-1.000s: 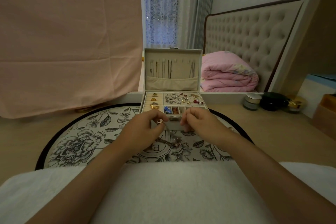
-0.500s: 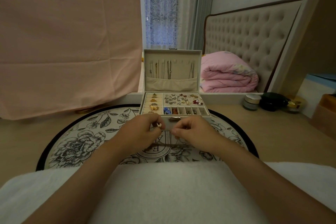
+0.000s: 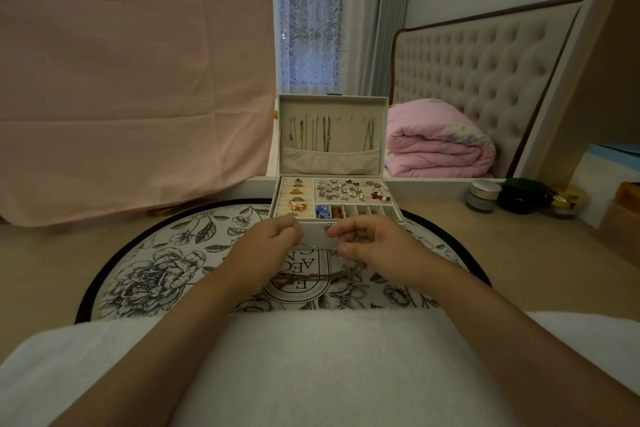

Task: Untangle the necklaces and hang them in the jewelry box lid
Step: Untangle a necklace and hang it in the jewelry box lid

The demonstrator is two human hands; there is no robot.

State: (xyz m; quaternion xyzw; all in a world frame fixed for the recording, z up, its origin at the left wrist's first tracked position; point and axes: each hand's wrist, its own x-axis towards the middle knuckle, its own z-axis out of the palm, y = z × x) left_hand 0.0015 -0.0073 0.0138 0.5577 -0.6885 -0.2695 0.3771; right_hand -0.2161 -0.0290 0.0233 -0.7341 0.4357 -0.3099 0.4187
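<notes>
A cream jewelry box (image 3: 349, 237) stands open on a round floral mat, its lid (image 3: 374, 107) upright with several necklaces hanging inside it above a fabric pocket. In front of the box my left hand (image 3: 268, 246) and my right hand (image 3: 377, 246) are raised close together, each pinching part of a thin chain. The tangled necklaces (image 3: 311, 277) hang from my fingers in a loop down to the mat. Rings, earrings and small charms fill the box's tray compartments.
The floral mat (image 3: 145, 274) lies on a wooden tabletop. Three small cosmetic jars (image 3: 519, 196) stand at the right, with a wooden box (image 3: 620, 218) further right. A white towel (image 3: 311, 364) covers the near edge. A pink cloth hangs at the left.
My hands have moved slightly apart and lifted toward the box front, stretching the chain. The tangled loop now hangs lower between them over the mat.
</notes>
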